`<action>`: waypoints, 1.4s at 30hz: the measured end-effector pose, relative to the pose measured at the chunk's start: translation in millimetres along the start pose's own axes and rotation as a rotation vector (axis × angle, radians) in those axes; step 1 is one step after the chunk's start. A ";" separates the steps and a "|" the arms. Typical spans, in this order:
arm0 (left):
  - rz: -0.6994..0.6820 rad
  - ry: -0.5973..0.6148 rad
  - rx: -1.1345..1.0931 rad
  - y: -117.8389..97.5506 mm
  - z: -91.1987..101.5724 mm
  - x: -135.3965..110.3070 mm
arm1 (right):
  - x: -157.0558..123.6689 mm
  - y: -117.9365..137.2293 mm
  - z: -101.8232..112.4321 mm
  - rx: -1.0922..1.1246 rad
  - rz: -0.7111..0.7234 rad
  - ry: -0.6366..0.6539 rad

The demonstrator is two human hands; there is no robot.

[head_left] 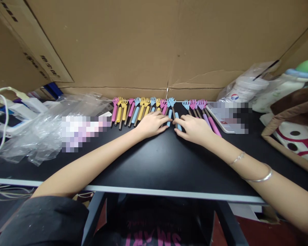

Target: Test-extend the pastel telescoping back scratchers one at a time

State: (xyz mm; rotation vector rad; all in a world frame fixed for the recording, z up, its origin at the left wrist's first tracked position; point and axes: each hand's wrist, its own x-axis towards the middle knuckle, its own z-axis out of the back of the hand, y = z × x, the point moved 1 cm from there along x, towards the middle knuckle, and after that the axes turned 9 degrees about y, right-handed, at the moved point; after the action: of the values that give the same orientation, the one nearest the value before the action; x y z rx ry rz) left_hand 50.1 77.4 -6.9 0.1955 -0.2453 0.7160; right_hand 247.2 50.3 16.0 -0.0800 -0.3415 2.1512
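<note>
A row of small back scratchers [119,112] with hand-shaped heads in pink, yellow, blue and purple lies along the back of the black desk. My left hand [154,124] rests over the middle of the row, fingers stretched out, their tips at a blue-handled back scratcher [170,114]. Just right of it, my right hand [195,129] has its fingers bent round the handle of another blue back scratcher [176,116]. Beyond that hand lie several more, including a purple-headed back scratcher [202,104]. Some handles are hidden under my hands.
Clear plastic bags [41,133] spread over the left side by white cables and chargers. On the right are a phone [220,119], a bagged cup [246,89], a bottle [287,85] and a brown-trimmed bag [292,119]. A cardboard wall [143,44] stands behind the row.
</note>
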 end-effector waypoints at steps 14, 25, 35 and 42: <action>-0.002 -0.016 -0.034 -0.3 -3.8 -0.1 | 7.5 5.7 -4.4 0.071 -0.205 0.070; -0.008 -0.040 -0.004 -0.2 -4.1 0.1 | 7.5 11.4 -2.8 -0.045 -0.205 0.117; -0.006 -0.031 -0.013 0.0 -5.3 1.3 | 7.3 8.9 -7.9 -0.035 -0.250 0.116; 0.002 -0.034 -0.001 -0.9 -3.9 1.3 | 3.8 10.5 -6.2 -0.021 -0.263 0.110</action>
State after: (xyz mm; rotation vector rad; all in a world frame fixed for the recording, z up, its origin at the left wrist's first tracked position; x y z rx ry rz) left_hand 52.2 78.5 -10.3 0.2063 -0.2788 0.7149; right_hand 237.7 49.1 7.5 -0.1563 -0.2938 1.8753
